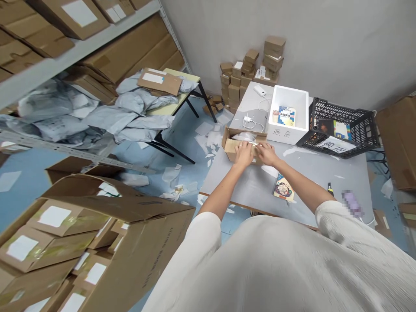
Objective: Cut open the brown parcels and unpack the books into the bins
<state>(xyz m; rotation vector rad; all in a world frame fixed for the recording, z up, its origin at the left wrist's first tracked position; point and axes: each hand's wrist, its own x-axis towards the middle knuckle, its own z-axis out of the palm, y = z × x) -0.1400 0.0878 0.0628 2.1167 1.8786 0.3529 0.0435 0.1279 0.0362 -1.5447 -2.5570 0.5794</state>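
Observation:
A small opened cardboard box point(230, 147) stands near the left edge of the grey table point(315, 173), with crumpled, pale plastic-like wrapping point(244, 136) inside. My left hand point(244, 153) is closed over the near side of the box, fingers curled inward. Beside it, my right hand point(265, 153) closes on the same side, further right. A thin white strip lies between the fingertips; whether either hand pinches it is too small to tell. Closer to me lies a colourful illustrated book point(283, 188), touched by neither hand.
Behind the box are a white foam box point(286, 135) holding books and a black plastic crate point(344, 149). A cutter point(330, 189) lies at the right. Left are a large carton of parcels point(156, 229), grey mailing bags point(110, 117) and paper scraps on the floor.

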